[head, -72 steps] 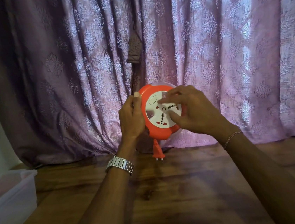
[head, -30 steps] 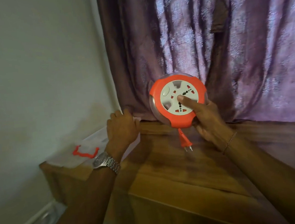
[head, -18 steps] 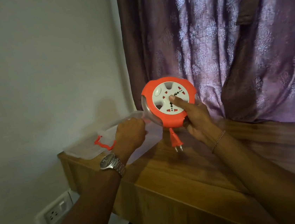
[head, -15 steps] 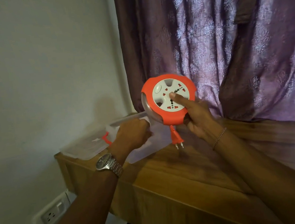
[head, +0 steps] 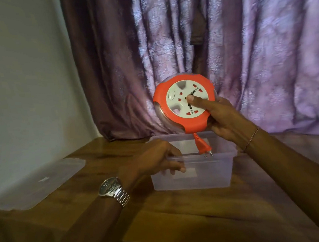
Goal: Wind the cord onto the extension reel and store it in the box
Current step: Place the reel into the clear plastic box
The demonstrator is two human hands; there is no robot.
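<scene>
Reel (head: 186,105) held upright above box (head: 210,176), right hand (head: 224,117) clamped round its edge, thumb on face. Left hand (head: 157,161) grips box rim. Risk: dangling plug (head: 203,147) snags the near wall, tipping light box.

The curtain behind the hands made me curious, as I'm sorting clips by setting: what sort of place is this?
Probably a room in a home. A patterned purple curtain hangs to the wooden table beside a plain painted wall, and a clear plastic storage box sits on the table.
</scene>
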